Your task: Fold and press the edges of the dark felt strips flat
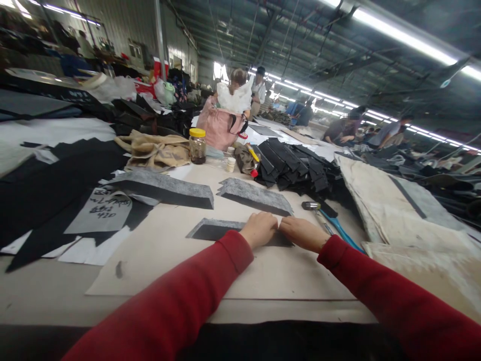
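A dark strip (211, 231) is lying near the counter's (48, 297) front edge.
Over its right end, left hand (261, 228) and right hand (303, 232) are curling almost closed; whether they are pinching it, I cannot tell. Two stacks (255, 195) are sitting beyond.

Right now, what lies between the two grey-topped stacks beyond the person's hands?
Only a narrow stretch of bare pale board lies between the left stack and the right stack, in the head view.

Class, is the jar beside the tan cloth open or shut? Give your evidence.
Shut: a yellow lid covers the top of the jar, which stands upright.
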`<move>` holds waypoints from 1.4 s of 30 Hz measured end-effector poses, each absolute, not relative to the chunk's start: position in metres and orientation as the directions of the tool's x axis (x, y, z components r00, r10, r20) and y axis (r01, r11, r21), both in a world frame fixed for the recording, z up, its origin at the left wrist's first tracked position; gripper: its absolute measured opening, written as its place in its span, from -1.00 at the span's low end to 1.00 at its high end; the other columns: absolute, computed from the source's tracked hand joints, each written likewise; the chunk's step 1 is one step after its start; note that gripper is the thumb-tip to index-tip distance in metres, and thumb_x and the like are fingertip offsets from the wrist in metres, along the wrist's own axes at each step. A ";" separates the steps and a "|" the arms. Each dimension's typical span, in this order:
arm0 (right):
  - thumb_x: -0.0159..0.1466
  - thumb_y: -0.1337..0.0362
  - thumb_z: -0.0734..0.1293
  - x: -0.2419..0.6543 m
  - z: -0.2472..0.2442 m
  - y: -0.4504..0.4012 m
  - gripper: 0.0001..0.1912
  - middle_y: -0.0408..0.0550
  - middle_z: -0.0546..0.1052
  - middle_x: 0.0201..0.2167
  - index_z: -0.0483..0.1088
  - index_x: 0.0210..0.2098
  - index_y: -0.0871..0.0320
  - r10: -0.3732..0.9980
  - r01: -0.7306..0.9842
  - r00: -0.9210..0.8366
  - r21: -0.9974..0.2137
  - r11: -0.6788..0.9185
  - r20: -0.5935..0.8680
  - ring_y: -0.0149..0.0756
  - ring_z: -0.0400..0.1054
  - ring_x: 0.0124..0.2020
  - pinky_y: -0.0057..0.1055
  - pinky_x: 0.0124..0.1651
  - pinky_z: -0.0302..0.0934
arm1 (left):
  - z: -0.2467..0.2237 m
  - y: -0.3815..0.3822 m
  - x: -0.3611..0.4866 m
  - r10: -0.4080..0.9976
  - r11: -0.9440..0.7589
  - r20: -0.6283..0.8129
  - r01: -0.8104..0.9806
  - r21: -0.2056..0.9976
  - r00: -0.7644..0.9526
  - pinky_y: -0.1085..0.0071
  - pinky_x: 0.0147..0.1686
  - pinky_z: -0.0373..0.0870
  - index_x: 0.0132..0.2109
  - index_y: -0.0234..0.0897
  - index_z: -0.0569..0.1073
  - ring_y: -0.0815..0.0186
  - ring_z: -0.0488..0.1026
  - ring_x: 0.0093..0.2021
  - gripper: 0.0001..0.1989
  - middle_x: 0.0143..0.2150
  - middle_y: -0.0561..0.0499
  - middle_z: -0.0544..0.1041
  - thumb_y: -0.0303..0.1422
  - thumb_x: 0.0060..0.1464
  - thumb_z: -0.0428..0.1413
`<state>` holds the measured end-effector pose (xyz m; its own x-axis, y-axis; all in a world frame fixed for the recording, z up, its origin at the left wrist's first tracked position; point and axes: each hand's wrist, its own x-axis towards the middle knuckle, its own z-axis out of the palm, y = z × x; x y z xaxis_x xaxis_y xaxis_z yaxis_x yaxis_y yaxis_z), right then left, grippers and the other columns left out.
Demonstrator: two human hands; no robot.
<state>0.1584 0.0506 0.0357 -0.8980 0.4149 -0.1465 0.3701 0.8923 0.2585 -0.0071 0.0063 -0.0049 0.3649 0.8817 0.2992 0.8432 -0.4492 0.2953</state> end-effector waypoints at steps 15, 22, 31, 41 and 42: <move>0.16 0.54 0.12 0.160 0.031 0.000 -0.75 0.11 0.40 -0.28 0.34 -0.23 0.30 0.590 0.489 -0.798 0.438 0.754 -0.124 -0.19 0.27 -0.32 -0.33 -0.37 0.21 | -0.007 0.011 -0.033 0.813 -0.582 0.274 0.718 0.380 0.514 0.41 -0.09 0.26 -0.19 -0.24 0.46 0.30 0.34 -0.14 -0.75 -0.20 -0.01 0.44 -0.50 0.02 -0.05; 0.19 0.49 0.14 0.176 0.030 0.012 -0.81 0.05 0.39 -0.32 0.35 -0.28 0.26 0.636 0.586 -0.770 0.332 0.739 -0.056 -0.23 0.25 -0.27 -0.37 -0.25 0.18 | -0.013 0.010 -0.025 0.819 -0.572 0.336 0.711 0.409 0.466 0.43 -0.08 0.26 -0.19 -0.25 0.46 0.31 0.33 -0.15 -0.72 -0.21 -0.01 0.45 -0.53 0.02 -0.08; 0.17 0.50 0.14 0.174 0.019 0.013 -0.67 0.00 0.39 -0.29 0.35 -0.11 0.20 0.686 0.690 -0.722 0.017 0.724 0.088 -0.29 0.22 -0.22 -0.37 -0.12 0.12 | -0.011 0.007 -0.023 0.813 -0.576 0.328 0.746 0.333 0.481 0.39 -0.12 0.27 -0.22 -0.22 0.44 0.30 0.31 -0.16 -0.74 -0.22 0.00 0.42 -0.49 0.07 -0.11; 0.15 0.49 0.17 0.167 0.024 0.009 -0.74 -0.04 0.41 -0.37 0.39 -0.23 0.17 0.657 0.662 -0.750 0.082 0.745 0.076 -0.29 0.22 -0.24 -0.36 -0.12 0.07 | -0.006 0.008 -0.024 0.782 -0.619 0.278 0.745 0.248 0.557 0.40 -0.19 0.26 -0.22 -0.21 0.42 0.29 0.29 -0.17 -0.76 -0.20 0.01 0.39 -0.51 0.07 -0.10; 0.16 0.48 0.17 0.165 0.024 0.007 -0.77 -0.03 0.41 -0.37 0.39 -0.27 0.18 0.656 0.660 -0.751 0.112 0.743 0.074 -0.28 0.22 -0.25 -0.36 -0.14 0.08 | -0.004 0.008 -0.024 0.773 -0.631 0.269 0.741 0.230 0.575 0.39 -0.19 0.26 -0.23 -0.22 0.42 0.29 0.29 -0.18 -0.77 -0.20 0.00 0.39 -0.51 0.07 -0.10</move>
